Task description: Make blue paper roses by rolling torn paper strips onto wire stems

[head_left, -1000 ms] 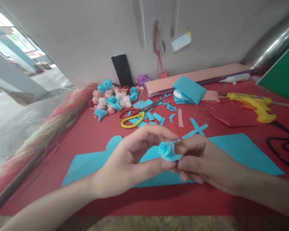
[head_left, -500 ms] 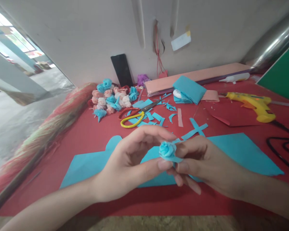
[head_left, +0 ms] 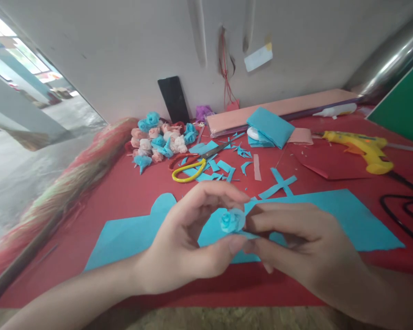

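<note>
A small blue crepe paper rose is held between my two hands above the table's front half. My left hand curves around its left side, thumb underneath and fingers arched above. From the right, my right hand pinches the rose's base and a short blue strip end below the bloom. Its other fingertips are partly hidden behind. Beneath both hands lie flat blue paper sheets, one with a rounded tab at the left.
Scissors lie among blue scraps. Finished paper flowers are heaped at the back left, near a leaning phone. A yellow glue gun with a black cord lies at the right; folded blue paper sits behind.
The rose has moved slightly left and down and turned a little. My right hand has rolled over, with its fingers more curled and the back of the hand showing more.
</note>
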A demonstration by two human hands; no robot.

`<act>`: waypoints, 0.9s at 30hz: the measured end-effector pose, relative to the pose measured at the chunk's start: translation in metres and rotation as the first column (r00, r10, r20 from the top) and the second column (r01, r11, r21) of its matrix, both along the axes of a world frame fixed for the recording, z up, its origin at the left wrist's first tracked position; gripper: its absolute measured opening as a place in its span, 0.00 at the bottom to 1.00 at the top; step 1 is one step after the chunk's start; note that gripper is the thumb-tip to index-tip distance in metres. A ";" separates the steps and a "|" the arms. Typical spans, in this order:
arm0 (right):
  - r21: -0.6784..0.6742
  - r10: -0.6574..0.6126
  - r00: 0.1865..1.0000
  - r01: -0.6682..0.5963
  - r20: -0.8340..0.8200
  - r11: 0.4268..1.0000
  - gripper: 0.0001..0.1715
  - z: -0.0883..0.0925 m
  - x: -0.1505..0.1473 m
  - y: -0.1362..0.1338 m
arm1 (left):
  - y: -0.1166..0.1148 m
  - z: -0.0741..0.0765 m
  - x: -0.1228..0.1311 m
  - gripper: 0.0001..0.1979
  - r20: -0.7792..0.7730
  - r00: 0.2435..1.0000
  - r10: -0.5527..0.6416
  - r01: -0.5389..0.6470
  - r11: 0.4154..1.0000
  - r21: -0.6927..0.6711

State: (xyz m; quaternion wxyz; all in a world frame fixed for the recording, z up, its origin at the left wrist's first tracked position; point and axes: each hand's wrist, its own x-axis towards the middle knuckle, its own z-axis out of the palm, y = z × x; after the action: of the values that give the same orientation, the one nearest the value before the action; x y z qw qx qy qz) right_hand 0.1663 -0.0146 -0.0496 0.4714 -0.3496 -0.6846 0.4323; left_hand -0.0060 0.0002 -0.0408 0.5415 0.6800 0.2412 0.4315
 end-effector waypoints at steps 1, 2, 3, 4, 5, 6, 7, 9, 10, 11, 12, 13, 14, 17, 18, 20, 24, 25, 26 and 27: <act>0.048 -0.015 1.000 0.015 0.019 0.999 0.07 0.000 0.000 0.000 | 0.000 0.000 0.000 0.14 -0.010 1.000 0.009 -0.009 1.000 0.019; 0.081 -0.027 0.999 0.024 0.031 0.996 0.06 0.000 0.000 0.000 | 0.000 0.000 0.000 0.14 -0.016 1.000 0.009 -0.008 1.000 0.030; 0.100 -0.032 0.999 0.029 0.037 0.995 0.06 0.000 0.000 0.000 | 0.000 0.001 0.000 0.14 -0.017 1.000 0.004 -0.004 0.999 0.034; 0.103 -0.030 0.999 0.026 0.036 0.994 0.06 0.001 0.000 0.001 | 0.001 0.001 0.000 0.14 -0.017 1.000 0.000 0.000 0.999 0.037; 0.092 -0.021 0.999 0.018 0.030 0.996 0.06 0.001 0.000 0.001 | 0.001 0.001 0.000 0.14 -0.015 1.000 -0.004 0.004 0.999 0.040; 0.072 -0.005 1.000 0.003 0.026 0.997 0.07 0.002 0.000 0.002 | 0.001 0.001 0.000 0.14 -0.014 1.000 -0.008 0.008 0.999 0.041; 0.049 0.013 1.000 -0.014 0.022 0.999 0.08 0.003 0.000 0.002 | 0.001 0.001 0.000 0.13 -0.010 1.000 -0.011 0.011 0.999 0.044; 0.003 0.041 0.999 -0.041 0.017 0.999 0.10 0.005 0.001 0.003 | 0.002 0.000 -0.001 0.12 0.005 1.000 -0.021 0.021 0.999 0.040; -0.013 0.046 0.999 -0.046 0.017 0.999 0.10 0.006 0.001 0.002 | 0.002 0.000 -0.001 0.12 0.016 0.999 -0.031 0.030 0.999 0.035; -0.026 0.048 0.999 -0.048 0.019 0.999 0.10 0.006 0.001 0.002 | 0.002 -0.001 -0.001 0.12 0.027 0.999 -0.042 0.042 0.999 0.025; -0.033 0.049 0.999 -0.048 0.020 0.998 0.10 0.006 0.001 0.002 | 0.002 -0.001 -0.001 0.13 0.036 0.998 -0.058 0.057 0.998 0.015; -0.037 0.051 0.998 -0.050 0.022 0.998 0.11 0.006 0.002 0.001 | 0.002 -0.002 -0.001 0.15 0.043 0.996 -0.074 0.074 0.997 0.006; -0.037 0.051 0.998 -0.050 0.026 0.998 0.12 0.006 0.002 0.001 | 0.001 -0.002 -0.001 0.16 0.046 0.995 -0.088 0.088 0.996 -0.001; -0.034 0.062 0.997 -0.061 0.040 0.998 0.14 0.006 0.002 0.000 | 0.000 -0.001 -0.001 0.17 0.047 0.993 -0.106 0.107 0.994 -0.010; -0.034 0.067 0.997 -0.066 0.043 0.997 0.15 0.006 0.002 0.000 | 0.000 0.000 -0.001 0.16 0.043 0.994 -0.104 0.104 0.995 -0.010; -0.033 0.082 0.996 -0.081 0.042 0.996 0.15 0.007 0.001 0.000 | 0.000 0.001 -0.001 0.16 0.037 0.994 -0.104 0.105 0.995 -0.004; -0.034 0.088 0.996 -0.087 0.029 0.996 0.15 0.008 0.001 -0.002 | 0.001 0.001 -0.001 0.16 0.041 0.993 -0.108 0.107 0.994 0.012; -0.035 0.087 0.996 -0.086 0.032 0.996 0.15 0.008 0.001 -0.002 | 0.001 0.000 -0.001 0.15 0.044 0.993 -0.111 0.110 0.994 0.015; -0.033 0.084 0.996 -0.083 0.037 0.996 0.15 0.008 0.001 -0.002 | 0.001 0.000 -0.001 0.15 0.046 0.992 -0.115 0.115 0.993 0.016; -0.029 0.081 0.996 -0.080 0.042 0.996 0.15 0.009 0.001 -0.003 | 0.001 0.000 -0.001 0.15 0.048 0.992 -0.121 0.120 0.993 0.016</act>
State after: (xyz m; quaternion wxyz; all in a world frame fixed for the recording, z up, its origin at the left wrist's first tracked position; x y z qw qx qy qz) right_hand 0.1674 -0.0172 -0.0410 0.4339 -0.3373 -0.7024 0.4523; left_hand -0.0068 0.0014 -0.0410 0.5678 0.6862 0.1837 0.4159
